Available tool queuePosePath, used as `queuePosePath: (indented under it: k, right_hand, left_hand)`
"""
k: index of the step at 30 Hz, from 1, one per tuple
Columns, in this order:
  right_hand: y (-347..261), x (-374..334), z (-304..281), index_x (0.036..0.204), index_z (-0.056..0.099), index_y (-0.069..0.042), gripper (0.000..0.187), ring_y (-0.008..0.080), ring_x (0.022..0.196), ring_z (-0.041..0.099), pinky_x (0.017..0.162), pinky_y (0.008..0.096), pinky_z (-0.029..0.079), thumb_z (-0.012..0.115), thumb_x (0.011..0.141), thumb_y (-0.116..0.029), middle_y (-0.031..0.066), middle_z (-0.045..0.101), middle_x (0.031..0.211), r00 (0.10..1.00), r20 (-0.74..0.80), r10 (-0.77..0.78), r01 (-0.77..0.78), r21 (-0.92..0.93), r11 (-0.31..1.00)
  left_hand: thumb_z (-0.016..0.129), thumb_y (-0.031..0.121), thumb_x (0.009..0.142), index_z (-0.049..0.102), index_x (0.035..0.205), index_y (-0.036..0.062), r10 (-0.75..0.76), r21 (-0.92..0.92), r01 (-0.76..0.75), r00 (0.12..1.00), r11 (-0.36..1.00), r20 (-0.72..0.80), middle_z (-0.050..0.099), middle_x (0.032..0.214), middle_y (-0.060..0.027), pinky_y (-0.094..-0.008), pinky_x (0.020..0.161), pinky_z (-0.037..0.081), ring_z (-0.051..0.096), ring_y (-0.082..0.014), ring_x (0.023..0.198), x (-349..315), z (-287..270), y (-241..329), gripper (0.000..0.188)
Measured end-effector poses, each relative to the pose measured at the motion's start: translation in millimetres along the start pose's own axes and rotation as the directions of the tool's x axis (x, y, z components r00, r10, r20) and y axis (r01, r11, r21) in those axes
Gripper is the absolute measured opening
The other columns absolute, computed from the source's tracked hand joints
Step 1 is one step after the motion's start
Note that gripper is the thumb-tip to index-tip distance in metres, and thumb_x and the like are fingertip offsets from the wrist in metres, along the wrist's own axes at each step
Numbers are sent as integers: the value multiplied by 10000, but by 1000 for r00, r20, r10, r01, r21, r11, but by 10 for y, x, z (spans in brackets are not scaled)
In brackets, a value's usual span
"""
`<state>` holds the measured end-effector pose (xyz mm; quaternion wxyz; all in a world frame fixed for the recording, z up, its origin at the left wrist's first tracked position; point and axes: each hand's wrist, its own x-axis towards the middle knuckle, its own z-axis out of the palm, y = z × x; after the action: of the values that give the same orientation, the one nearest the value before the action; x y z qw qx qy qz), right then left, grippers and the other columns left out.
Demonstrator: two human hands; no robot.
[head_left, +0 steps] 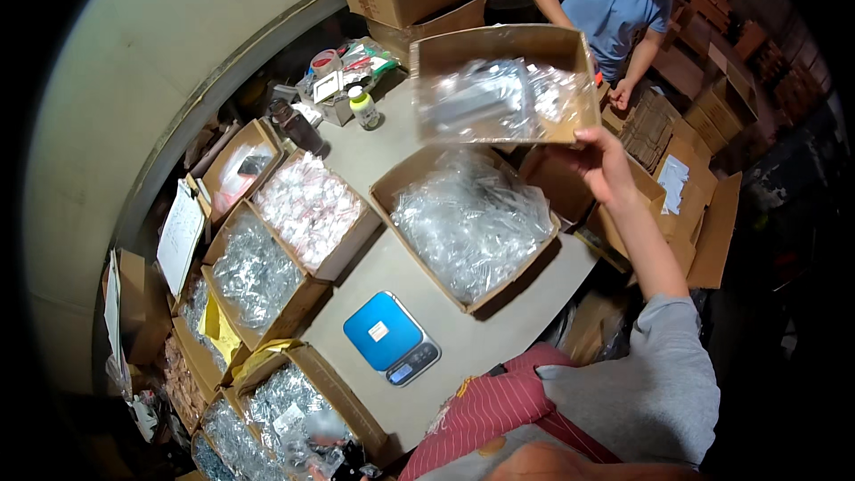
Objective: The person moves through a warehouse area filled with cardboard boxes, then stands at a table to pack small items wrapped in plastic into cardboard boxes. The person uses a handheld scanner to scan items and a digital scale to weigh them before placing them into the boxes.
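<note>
My right hand [604, 163] is raised over the table and grips the lower right corner of a shallow cardboard box [570, 80]. The box is tilted up with its open side toward me, and clear plastic bags [485, 100] lie against its inside. Directly below it a larger open cardboard box [385, 189] on the grey table [463, 338] is full of clear plastic bags [472, 223]. My left hand is not visible.
A blue digital scale [390, 336] sits near the table's front edge. Several open boxes of bagged small parts [307, 207] line the left side. A small bottle [363, 109] and clutter stand at the back. A person in a blue shirt [606, 0] works beyond, among stacked cartons.
</note>
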<state>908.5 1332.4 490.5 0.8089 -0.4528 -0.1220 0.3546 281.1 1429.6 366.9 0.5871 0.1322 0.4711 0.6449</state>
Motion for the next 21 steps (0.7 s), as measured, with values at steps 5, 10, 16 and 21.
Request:
queuePosePath:
  k: [5, 10, 16, 21]
  right_hand:
    - [-79, 1176, -734, 1269, 393, 28, 745, 332, 1068, 596, 934, 398, 518, 797, 663, -128, 189, 553, 1175, 841, -15, -540, 400, -655, 641]
    - [83, 1682, -1029, 1340, 348, 9, 950, 406, 1159, 523, 974, 443, 462, 865, 568, -189, 225, 436, 1283, 771, 177, -612, 197, -980, -35]
    - [-91, 1589, -1017, 1339, 353, -22, 908, 417, 1149, 533, 925, 455, 496, 844, 579, -86, 207, 441, 1283, 761, 328, -559, 352, -933, -69]
    - [-153, 1548, -1183, 1369, 342, -42, 913, 436, 1163, 517, 893, 455, 523, 817, 589, -36, 210, 429, 1322, 572, 598, -561, 556, -786, -271]
  left_hand:
    - [524, 397, 874, 536, 1212, -5, -13, 44, 12, 1000, 999, 23, 613, 1035, -156, -454, 782, 521, 617, -292, 869, 62, 404, 20, 525]
    - [523, 389, 875, 537, 1209, -5, -93, 76, 81, 980, 994, 175, 614, 1039, -153, -451, 781, 521, 618, -286, 868, 203, 874, 148, 517]
    - [528, 359, 874, 572, 1170, 7, -282, 219, 209, 877, 953, 388, 639, 1003, -148, -432, 775, 531, 631, -269, 848, 192, 2060, -156, 462]
    - [562, 278, 878, 597, 1142, -6, -537, 514, 307, 747, 801, 392, 657, 968, -153, -410, 760, 546, 652, -279, 854, 88, 3411, -1011, 389]
